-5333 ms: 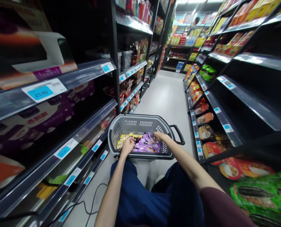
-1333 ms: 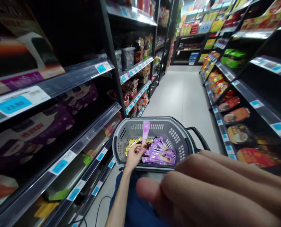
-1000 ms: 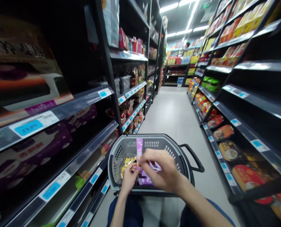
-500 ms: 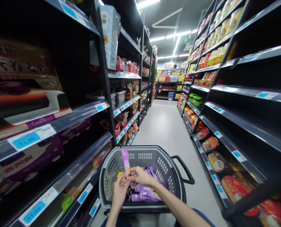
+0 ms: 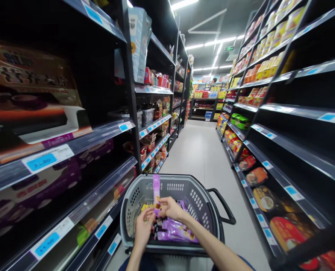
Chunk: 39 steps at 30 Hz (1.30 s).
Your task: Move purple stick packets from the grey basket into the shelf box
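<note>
Above a grey shopping basket, a long, thin purple snack packet stands nearly upright. My right hand pinches its lower part from the right, just below a printed picture. Fingers curled, my left hand is at the packet's bottom left edge; its fingertips seem to touch it, though the exact contact is hard to see. More purple packets lie in a heap in the basket under my right forearm. A bit of yellow packaging shows behind my left hand.
Shelves with price tags line the left side, close to the basket. On the right, shelves hold instant food bowls and packs. The basket's black handle sticks out rightward. A pale floor aisle runs ahead, with a person far off.
The view has shifted slightly, so the scene sits further right. The packet has turned more upright, with its printed front showing. My left fingers have drawn slightly apart from my right ones.
</note>
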Available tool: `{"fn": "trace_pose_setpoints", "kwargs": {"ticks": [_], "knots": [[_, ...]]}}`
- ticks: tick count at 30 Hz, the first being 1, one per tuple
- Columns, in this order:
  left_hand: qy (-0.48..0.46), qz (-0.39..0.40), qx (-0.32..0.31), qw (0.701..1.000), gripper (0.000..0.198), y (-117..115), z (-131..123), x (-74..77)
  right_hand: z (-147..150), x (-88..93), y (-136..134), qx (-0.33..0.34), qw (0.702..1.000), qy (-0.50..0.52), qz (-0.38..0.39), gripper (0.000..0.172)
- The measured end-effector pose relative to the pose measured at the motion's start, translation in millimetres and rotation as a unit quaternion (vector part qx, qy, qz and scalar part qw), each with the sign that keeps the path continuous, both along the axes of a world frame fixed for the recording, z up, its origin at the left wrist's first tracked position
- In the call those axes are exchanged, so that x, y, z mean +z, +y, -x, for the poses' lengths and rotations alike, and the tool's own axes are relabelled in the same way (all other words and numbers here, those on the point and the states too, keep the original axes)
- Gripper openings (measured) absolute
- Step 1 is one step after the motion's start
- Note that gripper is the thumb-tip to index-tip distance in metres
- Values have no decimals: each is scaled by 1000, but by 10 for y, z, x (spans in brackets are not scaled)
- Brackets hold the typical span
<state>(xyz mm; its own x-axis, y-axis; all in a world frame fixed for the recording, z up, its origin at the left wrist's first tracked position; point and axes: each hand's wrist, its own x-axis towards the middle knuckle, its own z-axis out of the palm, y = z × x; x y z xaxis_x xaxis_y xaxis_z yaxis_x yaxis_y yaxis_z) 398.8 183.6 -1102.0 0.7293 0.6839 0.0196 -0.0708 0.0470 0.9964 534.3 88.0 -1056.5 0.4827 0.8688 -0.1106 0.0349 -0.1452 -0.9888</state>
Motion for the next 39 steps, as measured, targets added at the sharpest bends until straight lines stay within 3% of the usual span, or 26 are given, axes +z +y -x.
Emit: {"fn": "trace_pose_setpoints", "kwargs": {"ticks": [8, 17, 25, 39], "knots": [[-19, 9, 41, 999, 54, -18, -7, 58, 11, -71, 35, -36, 999, -29, 4, 18], [-41, -37, 62, 997, 44, -19, 4, 71, 11, -20, -3, -42, 998, -37, 18, 24], [-33, -72, 60, 995, 35, -5, 12, -18, 33, -77, 22, -45, 999, -10, 3, 24], [-58, -24, 77, 995, 38, -42, 26, 65, 64, -15, 9, -28, 998, -61, -15, 25]]}}
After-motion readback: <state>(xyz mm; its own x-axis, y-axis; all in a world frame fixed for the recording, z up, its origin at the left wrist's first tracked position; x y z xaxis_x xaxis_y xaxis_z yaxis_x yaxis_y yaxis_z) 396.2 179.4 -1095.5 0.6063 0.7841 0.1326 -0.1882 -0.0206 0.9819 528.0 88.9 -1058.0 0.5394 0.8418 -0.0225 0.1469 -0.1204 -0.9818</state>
